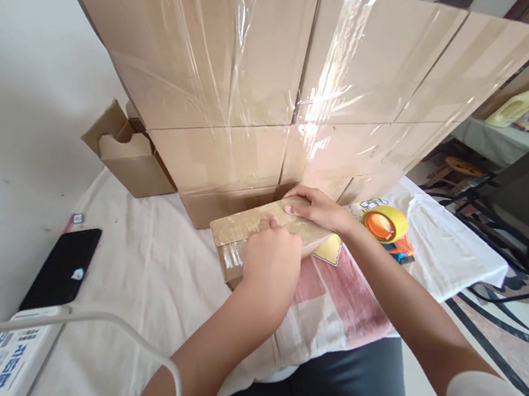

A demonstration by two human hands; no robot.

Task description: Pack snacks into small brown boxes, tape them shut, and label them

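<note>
Mid-frame, my left grip (pixel 272 245) curled on the carton (pixel 236 228), pinch hidden; my right grip (pixel 315 208) spread over its far edge

Left hand (pixel 272 251) and right hand (pixel 318 210) are close together in front.
The left fingers (pixel 265 223) are bent, back of hand upward; the right thumb (pixel 298 210) points leftward. Left forearm (pixel 213 348) and right forearm (pixel 400 297) come inward from each side.

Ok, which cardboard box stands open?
The small box at the left edge of the tall taped cardboard, flaps raised; the box under the left hand and right hand has its top closed.
</note>
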